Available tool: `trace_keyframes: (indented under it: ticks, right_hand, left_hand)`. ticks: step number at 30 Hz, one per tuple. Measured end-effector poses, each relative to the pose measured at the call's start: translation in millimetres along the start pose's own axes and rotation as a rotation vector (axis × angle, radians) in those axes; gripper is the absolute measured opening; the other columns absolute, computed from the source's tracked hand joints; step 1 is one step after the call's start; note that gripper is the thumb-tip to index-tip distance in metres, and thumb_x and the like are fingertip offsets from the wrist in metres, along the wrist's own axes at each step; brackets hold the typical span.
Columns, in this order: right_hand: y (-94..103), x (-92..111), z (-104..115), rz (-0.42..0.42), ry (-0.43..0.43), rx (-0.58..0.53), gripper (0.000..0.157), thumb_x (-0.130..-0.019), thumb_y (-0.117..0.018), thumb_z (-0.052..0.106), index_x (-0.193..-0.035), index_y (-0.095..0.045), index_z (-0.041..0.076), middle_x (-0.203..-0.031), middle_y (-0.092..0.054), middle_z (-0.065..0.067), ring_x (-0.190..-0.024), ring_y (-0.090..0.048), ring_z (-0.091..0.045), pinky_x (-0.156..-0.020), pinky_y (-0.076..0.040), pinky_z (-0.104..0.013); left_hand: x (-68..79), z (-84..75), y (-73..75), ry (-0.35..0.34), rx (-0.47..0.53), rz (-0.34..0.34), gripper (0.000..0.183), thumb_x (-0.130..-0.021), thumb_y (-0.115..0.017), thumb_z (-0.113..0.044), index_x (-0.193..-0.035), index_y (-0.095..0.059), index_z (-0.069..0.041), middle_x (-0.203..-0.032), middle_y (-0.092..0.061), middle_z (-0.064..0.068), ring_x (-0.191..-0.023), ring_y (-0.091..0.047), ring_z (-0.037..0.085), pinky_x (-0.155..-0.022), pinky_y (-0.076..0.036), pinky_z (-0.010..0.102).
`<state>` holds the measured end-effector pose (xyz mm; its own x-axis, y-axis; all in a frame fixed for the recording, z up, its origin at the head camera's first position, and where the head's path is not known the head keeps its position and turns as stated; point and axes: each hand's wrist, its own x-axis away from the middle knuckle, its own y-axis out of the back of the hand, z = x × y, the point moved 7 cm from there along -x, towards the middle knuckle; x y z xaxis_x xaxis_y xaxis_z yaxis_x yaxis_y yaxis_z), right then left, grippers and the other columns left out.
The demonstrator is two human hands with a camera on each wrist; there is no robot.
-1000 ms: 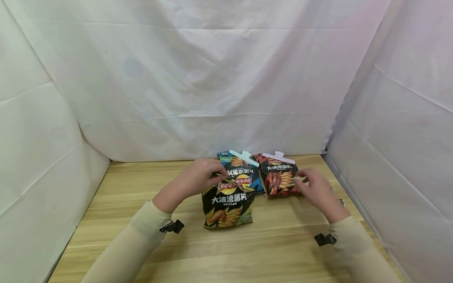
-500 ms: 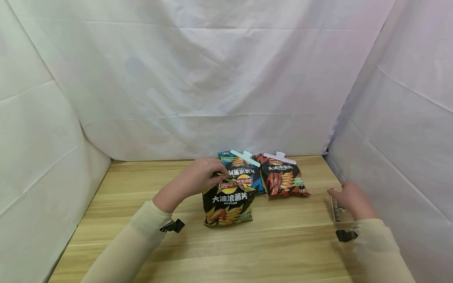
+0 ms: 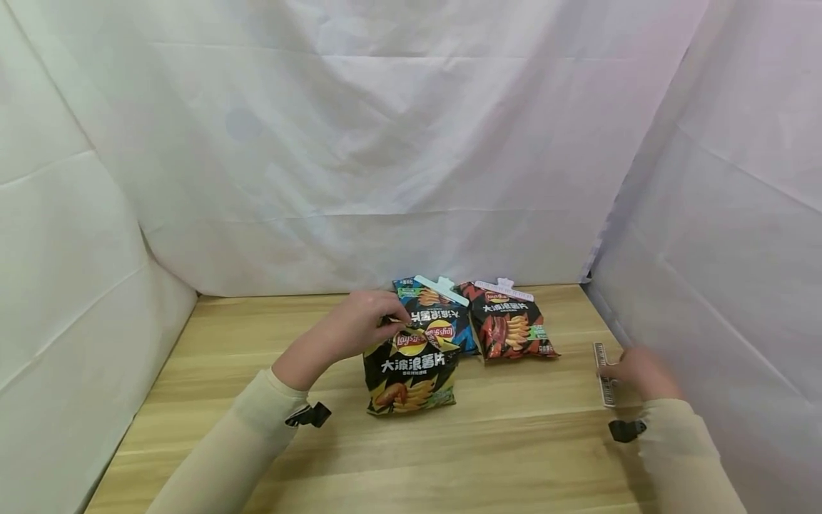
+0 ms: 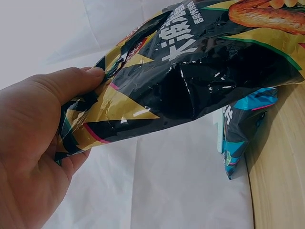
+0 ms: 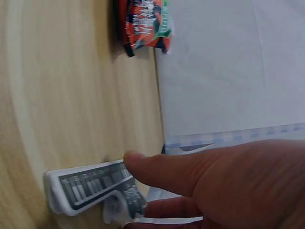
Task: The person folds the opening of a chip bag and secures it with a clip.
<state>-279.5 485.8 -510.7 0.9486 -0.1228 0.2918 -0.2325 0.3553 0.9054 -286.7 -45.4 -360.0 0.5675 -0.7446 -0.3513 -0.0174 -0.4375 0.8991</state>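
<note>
My left hand (image 3: 359, 325) pinches the gathered top of a black-and-yellow potato chip bag (image 3: 411, 375), holding it upright. In the left wrist view, the thumb presses on the crumpled bag top, with the other fingers behind it. At the right of the table, my right hand (image 3: 645, 375) pinches a pale bag clip (image 3: 604, 375) with a dark, keyboard-like pattern on its bar. The right wrist view has the thumb over the clip's bar (image 5: 90, 186) and the fingers at its handle.
Behind the held bag lie a blue chip bag (image 3: 465, 335) with a light blue clip (image 3: 442, 289) and a red chip bag (image 3: 514, 332) with a white clip (image 3: 504, 289). White cloth (image 3: 385, 143) walls the wooden table (image 3: 514, 457) at back and sides.
My right hand has moved from beside the red bag rightward to the patterned clip and now has its thumb across it. The left hand still holds the black-and-yellow bag in place.
</note>
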Motion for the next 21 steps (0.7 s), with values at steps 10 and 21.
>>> trace_keyframes:
  ticks: [10, 21]
  right_hand:
    - [-8.9, 2.7, 7.8, -0.090, 0.028, -0.036, 0.032, -0.098, -0.079, 0.019, -0.076, -0.065, 0.000, -0.073, -0.057, -0.006, -0.068, -0.053, -0.025, -0.063, -0.046, -0.041]
    - [-9.2, 6.7, 10.5, -0.136, 0.004, -0.021, 0.032, -0.097, -0.080, 0.018, -0.073, -0.068, 0.001, -0.070, -0.061, -0.007, -0.066, -0.056, -0.025, -0.061, -0.048, -0.043]
  left_hand:
    - [3.0, -0.3, 1.8, -0.009, 0.006, -0.009, 0.008, -0.102, -0.083, -0.012, -0.110, -0.084, -0.015, -0.110, -0.078, -0.002, -0.098, -0.073, 0.014, -0.085, -0.062, 0.032]
    - [2.1, -2.0, 1.8, -0.031, 0.001, -0.017, 0.007, -0.102, -0.084, -0.011, -0.108, -0.084, -0.015, -0.108, -0.078, -0.003, -0.096, -0.073, 0.013, -0.084, -0.062, 0.031]
